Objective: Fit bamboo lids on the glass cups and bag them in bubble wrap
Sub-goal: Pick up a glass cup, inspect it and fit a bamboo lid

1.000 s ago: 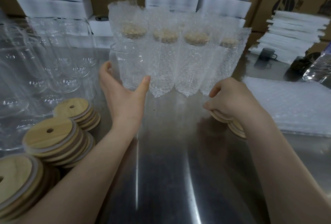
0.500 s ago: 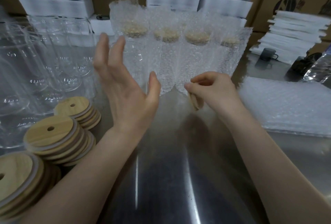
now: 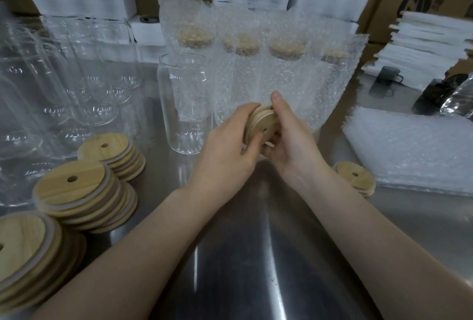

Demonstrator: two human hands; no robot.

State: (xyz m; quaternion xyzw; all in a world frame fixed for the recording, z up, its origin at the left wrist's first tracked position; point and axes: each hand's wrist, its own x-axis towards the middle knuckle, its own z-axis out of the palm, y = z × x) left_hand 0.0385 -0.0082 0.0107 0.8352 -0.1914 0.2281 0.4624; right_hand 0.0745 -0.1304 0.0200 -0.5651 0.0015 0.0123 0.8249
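Note:
My left hand (image 3: 231, 149) and my right hand (image 3: 290, 138) together hold a round bamboo lid (image 3: 262, 122) with a small hole, tilted on edge above the steel table (image 3: 256, 255). Just left of my hands stands a bare glass cup (image 3: 185, 102), upright and without a lid. Behind it, several lidded cups in bubble wrap bags (image 3: 258, 69) stand in a row. Stacks of bamboo lids (image 3: 76, 191) lie at the left. A flat pile of bubble wrap bags (image 3: 414, 151) lies at the right.
Many bare glass cups (image 3: 64, 84) crowd the far left. A small pile of lids (image 3: 354, 176) sits by my right forearm. White foam sheets (image 3: 425, 46) and cardboard boxes line the back. A dark mug (image 3: 387, 75) stands at the far right.
My left hand let go of the bare cup, lifted open, then closed on the lid. My right hand picked the lid from the right pile and brought it to the middle.

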